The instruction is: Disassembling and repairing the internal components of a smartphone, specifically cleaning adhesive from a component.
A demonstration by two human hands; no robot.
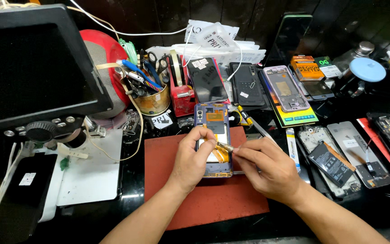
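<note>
An opened phone (213, 122) with a blue frame lies back-up on a red mat (213, 199), its inner boards and orange flex cables showing. My left hand (194, 158) rests on the phone's lower half, thumb and forefinger pinching at a flex cable. My right hand (265, 167) comes in from the right and holds a thin metal tool (225, 147) whose tip meets the left fingers over the phone's middle.
A black microscope screen (32, 63) stands at the left above a white pad (91, 171). A tin of tools (152, 97) and a red tape dispenser (181, 92) stand behind the mat. Several dismantled phones (290, 88) and parts (335, 158) crowd the right side.
</note>
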